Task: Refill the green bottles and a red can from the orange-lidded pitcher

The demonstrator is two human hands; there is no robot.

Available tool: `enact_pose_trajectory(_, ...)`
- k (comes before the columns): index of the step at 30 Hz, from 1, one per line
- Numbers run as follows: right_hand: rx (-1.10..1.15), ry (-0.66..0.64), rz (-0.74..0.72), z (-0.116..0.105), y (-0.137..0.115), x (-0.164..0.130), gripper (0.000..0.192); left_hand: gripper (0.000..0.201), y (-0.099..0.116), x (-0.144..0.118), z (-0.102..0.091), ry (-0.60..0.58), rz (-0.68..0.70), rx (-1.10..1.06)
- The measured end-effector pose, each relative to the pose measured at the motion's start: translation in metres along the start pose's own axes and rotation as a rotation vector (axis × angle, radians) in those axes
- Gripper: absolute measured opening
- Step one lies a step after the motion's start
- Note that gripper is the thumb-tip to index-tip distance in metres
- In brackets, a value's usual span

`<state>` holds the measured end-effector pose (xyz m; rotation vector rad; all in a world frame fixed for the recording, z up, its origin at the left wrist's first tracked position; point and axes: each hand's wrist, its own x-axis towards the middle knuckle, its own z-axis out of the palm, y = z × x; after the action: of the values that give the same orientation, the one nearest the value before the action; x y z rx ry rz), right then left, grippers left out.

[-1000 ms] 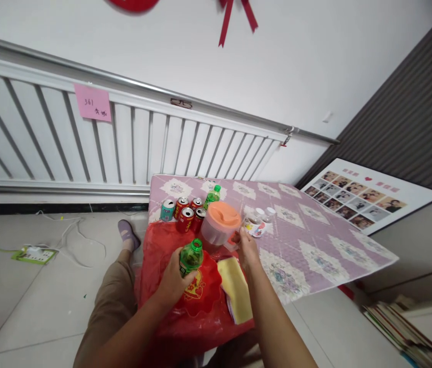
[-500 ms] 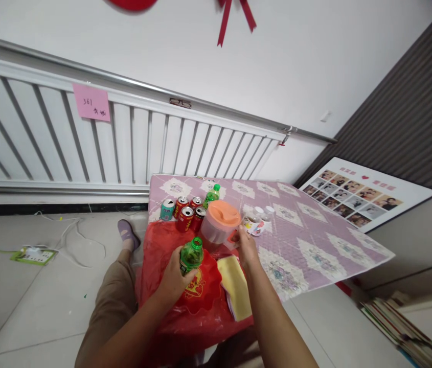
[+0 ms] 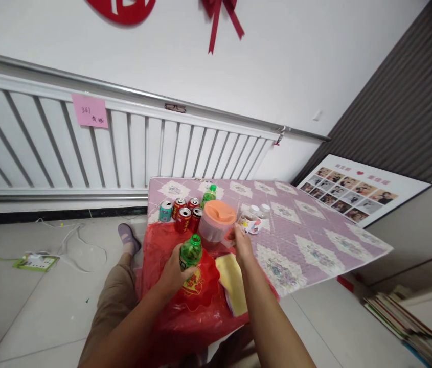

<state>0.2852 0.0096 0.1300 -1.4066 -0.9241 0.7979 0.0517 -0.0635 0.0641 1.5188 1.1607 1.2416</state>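
The left hand (image 3: 173,271) had its grip clamped around a green bottle (image 3: 190,252), held upright over the red bag (image 3: 196,301) at the table's (image 3: 315,250) near left corner. The right hand (image 3: 242,246) touched the handle side of the orange-lidded pitcher (image 3: 217,221); whether its grip was closed could not be told. Cans (image 3: 182,213) and a second green bottle (image 3: 208,196) stood behind the pitcher, small jars (image 3: 254,217) beside it, and a yellow cloth (image 3: 231,278) lay near the wrist. Since the earlier frame both hands kept their places.
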Motion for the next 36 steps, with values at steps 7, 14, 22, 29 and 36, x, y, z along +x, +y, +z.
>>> enact_pose_trajectory(7,-0.003,-0.014,-0.012,-0.0004,-0.004,-0.0028,0.049,0.069,0.001,0.0039,-0.0017,-0.083,0.012,-0.014)
enact_pose_trajectory(14,-0.007,-0.022,-0.002,0.0002,-0.0043,-0.0038,0.045,0.069,-0.0028,0.0035,-0.0008,-0.063,0.052,-0.02)
enact_pose_trajectory(22,-0.033,-0.035,-0.012,-0.0018,-0.0044,-0.0032,0.041,0.07,0.0021,0.0021,-0.0013,-0.047,0.029,0.018)
enact_pose_trajectory(29,-0.052,-0.039,-0.038,-0.0017,0.0001,0.001,0.043,0.071,0.0052,0.0013,-0.0022,-0.05,0.019,0.044)
enact_pose_trajectory(36,-0.055,-0.033,-0.048,-0.0025,-0.0001,-0.0003,0.042,0.071,0.0071,0.0015,-0.0027,-0.068,0.023,0.035)
